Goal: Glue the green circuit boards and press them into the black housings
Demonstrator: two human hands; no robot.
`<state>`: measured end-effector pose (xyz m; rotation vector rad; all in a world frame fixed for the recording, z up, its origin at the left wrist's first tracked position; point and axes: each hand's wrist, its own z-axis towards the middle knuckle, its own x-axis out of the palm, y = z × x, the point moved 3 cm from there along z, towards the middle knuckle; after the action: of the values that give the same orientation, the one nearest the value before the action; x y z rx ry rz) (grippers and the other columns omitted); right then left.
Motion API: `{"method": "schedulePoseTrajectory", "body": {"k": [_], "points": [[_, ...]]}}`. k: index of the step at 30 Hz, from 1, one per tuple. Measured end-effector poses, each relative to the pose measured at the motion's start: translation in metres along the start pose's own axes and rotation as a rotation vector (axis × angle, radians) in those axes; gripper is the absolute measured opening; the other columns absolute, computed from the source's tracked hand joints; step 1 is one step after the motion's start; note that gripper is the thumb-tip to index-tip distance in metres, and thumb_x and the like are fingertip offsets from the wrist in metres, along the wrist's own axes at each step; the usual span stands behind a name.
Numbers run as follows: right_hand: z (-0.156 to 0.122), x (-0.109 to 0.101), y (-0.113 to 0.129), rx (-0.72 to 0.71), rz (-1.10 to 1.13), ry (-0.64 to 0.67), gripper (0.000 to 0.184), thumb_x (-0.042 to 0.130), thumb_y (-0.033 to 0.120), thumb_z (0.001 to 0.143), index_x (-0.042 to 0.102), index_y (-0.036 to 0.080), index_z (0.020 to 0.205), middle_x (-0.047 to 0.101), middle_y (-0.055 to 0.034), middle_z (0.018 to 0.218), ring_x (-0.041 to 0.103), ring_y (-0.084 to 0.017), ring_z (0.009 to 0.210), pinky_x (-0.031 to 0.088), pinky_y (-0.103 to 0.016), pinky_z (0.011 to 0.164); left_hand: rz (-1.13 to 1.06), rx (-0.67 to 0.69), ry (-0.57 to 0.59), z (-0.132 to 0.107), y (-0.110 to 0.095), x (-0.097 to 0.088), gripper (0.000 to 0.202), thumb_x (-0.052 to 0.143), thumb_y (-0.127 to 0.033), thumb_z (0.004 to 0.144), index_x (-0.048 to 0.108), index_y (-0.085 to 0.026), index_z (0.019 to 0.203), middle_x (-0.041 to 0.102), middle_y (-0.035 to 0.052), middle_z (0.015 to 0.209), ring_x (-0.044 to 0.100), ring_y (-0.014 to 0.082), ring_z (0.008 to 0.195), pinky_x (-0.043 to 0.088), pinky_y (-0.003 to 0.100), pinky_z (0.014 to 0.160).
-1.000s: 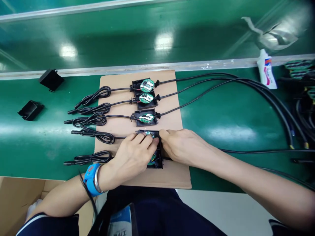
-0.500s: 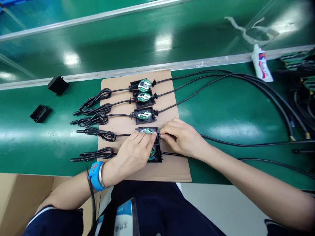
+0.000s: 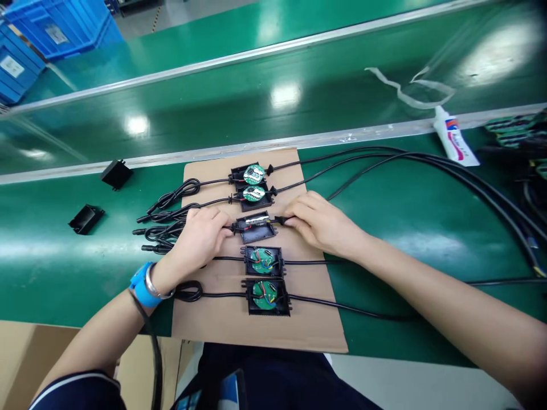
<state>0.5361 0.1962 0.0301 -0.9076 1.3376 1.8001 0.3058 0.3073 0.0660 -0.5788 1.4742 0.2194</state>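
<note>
Several small black housings with round green circuit boards lie in a column on a cardboard sheet (image 3: 307, 327). My left hand (image 3: 200, 236) pinches the cable at the left end of the middle housing (image 3: 256, 228). At that housing's right end my right hand (image 3: 318, 222) grips the cable. This housing is tilted, with its board on edge. Below it sit a fourth housing (image 3: 262, 261) and a fifth housing (image 3: 267, 295), boards facing up with wires visible. Above it lie two more housings (image 3: 252, 182).
Black cables run right across the green bench to a bundle (image 3: 491, 188). Coiled cable ends lie at the left (image 3: 166, 213). Two loose black covers (image 3: 85, 218) sit far left. A white tube (image 3: 453, 139) lies at the rail. Blue crates (image 3: 38, 34) stand top left.
Both hands have left the fourth housing and moved up to the third one. The fourth and fifth housings now lie uncovered. The camera has tilted up.
</note>
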Motion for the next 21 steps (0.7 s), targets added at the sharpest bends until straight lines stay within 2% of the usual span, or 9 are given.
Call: {"method": "schedulePoseTrajectory", "body": {"k": [4, 8, 13, 16, 21], "points": [[-0.014, -0.025, 0.027, -0.114, -0.023, -0.019, 0.026, 0.038, 0.021, 0.099, 0.063, 0.016, 0.093, 0.061, -0.0092, 0.083, 0.053, -0.020, 0.080, 0.046, -0.033, 0.073, -0.156, 0.009, -0.092, -0.013, -0.008, -0.016, 0.015, 0.049, -0.025, 0.099, 0.062, -0.018, 0.098, 0.069, 0.0021, 0.092, 0.064, 0.0159, 0.079, 0.048, 0.028, 0.074], [-0.011, -0.039, 0.048, -0.197, -0.184, 0.011, 0.028, 0.039, 0.020, 0.098, 0.063, 0.015, 0.086, 0.057, -0.0073, 0.076, 0.052, -0.019, 0.073, 0.040, -0.032, 0.063, -0.091, 0.022, -0.115, -0.019, -0.016, -0.019, 0.017, 0.049, -0.028, 0.099, 0.062, -0.018, 0.096, 0.071, 0.0026, 0.093, 0.066, 0.0170, 0.081, 0.047, 0.027, 0.068], [0.006, -0.033, 0.050, -0.229, -0.339, 0.072, 0.026, 0.040, 0.019, 0.096, 0.060, 0.016, 0.078, 0.055, -0.0069, 0.074, 0.050, -0.018, 0.071, 0.031, -0.031, 0.058, 0.041, 0.024, -0.060, -0.012, -0.022, -0.008, 0.021, 0.046, -0.028, 0.100, 0.060, -0.017, 0.089, 0.067, 0.0028, 0.081, 0.064, 0.0174, 0.074, 0.043, 0.027, 0.059], [0.012, -0.027, 0.052, -0.225, -0.356, 0.145, 0.026, 0.038, 0.018, 0.095, 0.058, 0.016, 0.079, 0.055, -0.0072, 0.074, 0.050, -0.017, 0.070, 0.028, -0.031, 0.057, 0.096, 0.024, -0.050, -0.009, -0.023, -0.003, 0.022, 0.044, -0.029, 0.101, 0.059, -0.017, 0.091, 0.066, 0.0027, 0.081, 0.061, 0.0163, 0.069, 0.040, 0.027, 0.055], [0.021, -0.020, 0.052, -0.092, -0.322, 0.332, 0.020, 0.041, 0.020, 0.089, 0.060, 0.015, 0.089, 0.063, -0.0083, 0.082, 0.053, -0.016, 0.065, 0.024, -0.031, 0.055, 0.118, 0.022, -0.019, -0.009, -0.022, 0.002, 0.022, 0.042, -0.030, 0.101, 0.059, -0.017, 0.094, 0.064, 0.0025, 0.078, 0.058, 0.0159, 0.061, 0.034, 0.027, 0.049]]}}
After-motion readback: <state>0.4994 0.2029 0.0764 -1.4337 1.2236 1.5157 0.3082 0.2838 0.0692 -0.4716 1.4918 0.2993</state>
